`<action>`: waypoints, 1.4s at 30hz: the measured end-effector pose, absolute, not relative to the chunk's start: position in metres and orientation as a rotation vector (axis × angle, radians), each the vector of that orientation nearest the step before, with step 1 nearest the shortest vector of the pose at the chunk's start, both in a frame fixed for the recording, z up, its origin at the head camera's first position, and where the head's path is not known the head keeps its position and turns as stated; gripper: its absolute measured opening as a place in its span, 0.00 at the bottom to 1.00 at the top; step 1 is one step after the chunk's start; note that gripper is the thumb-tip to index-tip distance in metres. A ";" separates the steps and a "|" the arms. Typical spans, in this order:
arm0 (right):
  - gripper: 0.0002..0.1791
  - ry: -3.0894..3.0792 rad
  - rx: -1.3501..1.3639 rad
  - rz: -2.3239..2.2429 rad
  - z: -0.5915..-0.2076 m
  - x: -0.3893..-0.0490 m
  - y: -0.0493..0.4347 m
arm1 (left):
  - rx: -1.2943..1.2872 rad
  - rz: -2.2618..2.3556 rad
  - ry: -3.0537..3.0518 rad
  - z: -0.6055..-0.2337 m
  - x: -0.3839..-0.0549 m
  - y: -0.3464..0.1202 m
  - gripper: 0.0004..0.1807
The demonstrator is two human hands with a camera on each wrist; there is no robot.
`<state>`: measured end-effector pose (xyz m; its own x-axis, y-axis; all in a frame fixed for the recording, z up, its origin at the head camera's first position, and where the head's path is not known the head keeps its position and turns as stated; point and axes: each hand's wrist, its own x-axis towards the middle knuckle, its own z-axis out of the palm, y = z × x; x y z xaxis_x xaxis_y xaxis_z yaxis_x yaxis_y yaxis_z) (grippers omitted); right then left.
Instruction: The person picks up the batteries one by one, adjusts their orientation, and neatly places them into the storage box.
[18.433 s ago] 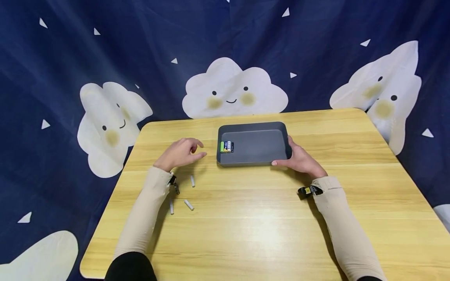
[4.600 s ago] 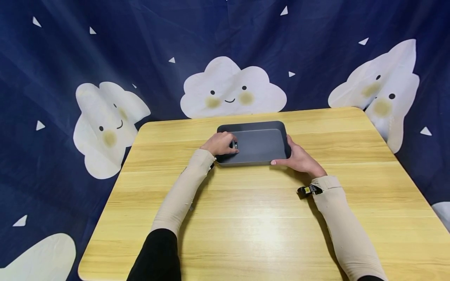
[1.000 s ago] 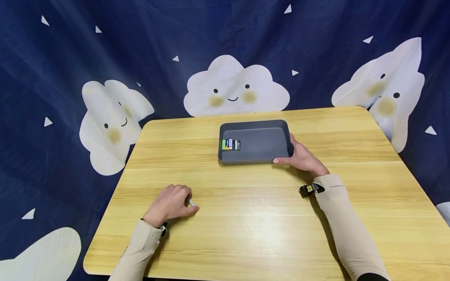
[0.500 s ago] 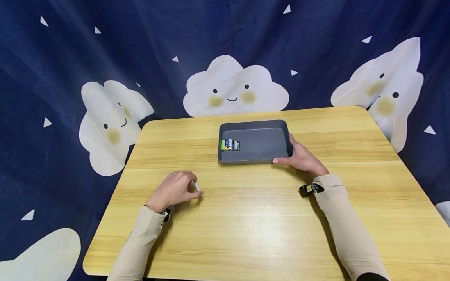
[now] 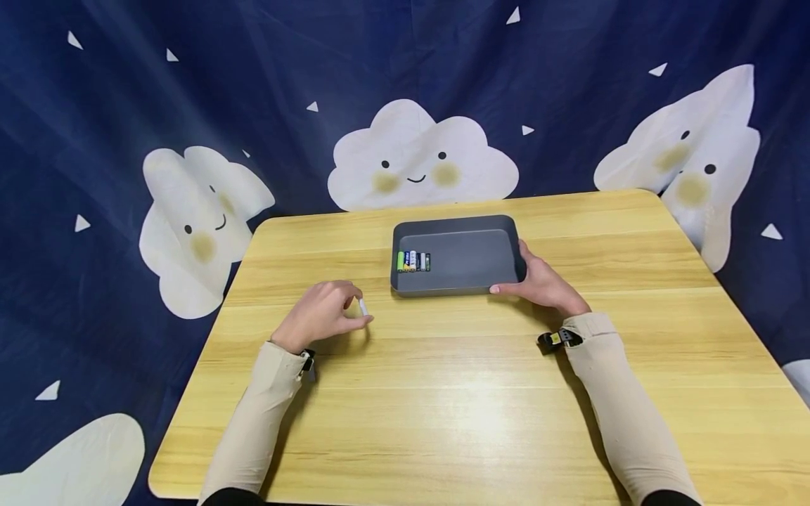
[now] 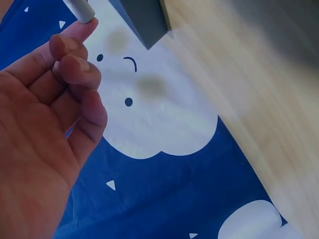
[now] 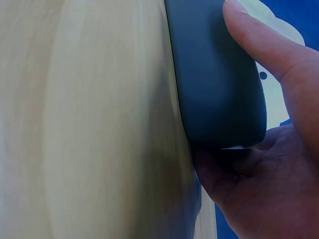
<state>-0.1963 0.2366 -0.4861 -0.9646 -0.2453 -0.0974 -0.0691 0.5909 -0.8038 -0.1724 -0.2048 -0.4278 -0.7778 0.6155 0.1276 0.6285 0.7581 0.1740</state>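
My left hand (image 5: 323, 313) pinches a small white battery (image 5: 363, 307) between thumb and fingertips, above the table and left of the tray. In the left wrist view the battery (image 6: 79, 10) is a plain pale cylinder, cut off by the top edge. A dark grey rectangular tray (image 5: 481, 260) lies ahead. Several batteries (image 5: 413, 261) stand in a row against its left end, among them a green one and a blue-and-yellow one. My right hand (image 5: 541, 284) grips the tray's near right corner, thumb along the front wall, other fingers round the right side.
The wooden table (image 5: 443, 393) has rounded corners. A small greyish piece (image 5: 311, 376) shows beside the left wrist camera, mostly hidden by the wrist. Behind the table hangs a dark blue curtain (image 5: 285, 84) with white clouds.
Since 18 s ago the battery row has grown longer. Over the last second my left hand has moved forward toward the tray with the white battery. My right hand stays on the tray.
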 end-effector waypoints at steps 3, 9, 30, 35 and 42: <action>0.75 2.623 -0.258 -1.309 -0.485 -0.196 0.237 | -1.032 -0.332 -2.866 -0.424 -0.179 -0.199 0.20; 0.75 2.623 -0.257 -1.292 -0.486 -0.197 0.236 | -1.052 -0.362 -2.832 -0.416 -0.191 -0.188 0.21; 0.72 2.629 -0.308 -1.341 -0.483 -0.196 0.236 | -1.036 -0.365 -2.793 -0.402 -0.232 -0.160 0.22; 0.73 2.631 -0.284 -1.321 -0.483 -0.195 0.236 | -1.042 -0.378 -2.796 -0.398 -0.240 -0.151 0.23; 0.74 2.619 -0.272 -1.301 -0.481 -0.195 0.236 | -1.069 -0.357 -2.830 -0.399 -0.253 -0.138 0.26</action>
<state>-0.1950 0.2359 -0.4811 -0.9622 -0.2533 -0.0998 -0.0735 0.5945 -0.8008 -0.2528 -0.1376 -0.3987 -0.7497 0.6394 0.1706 0.6617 0.7268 0.1840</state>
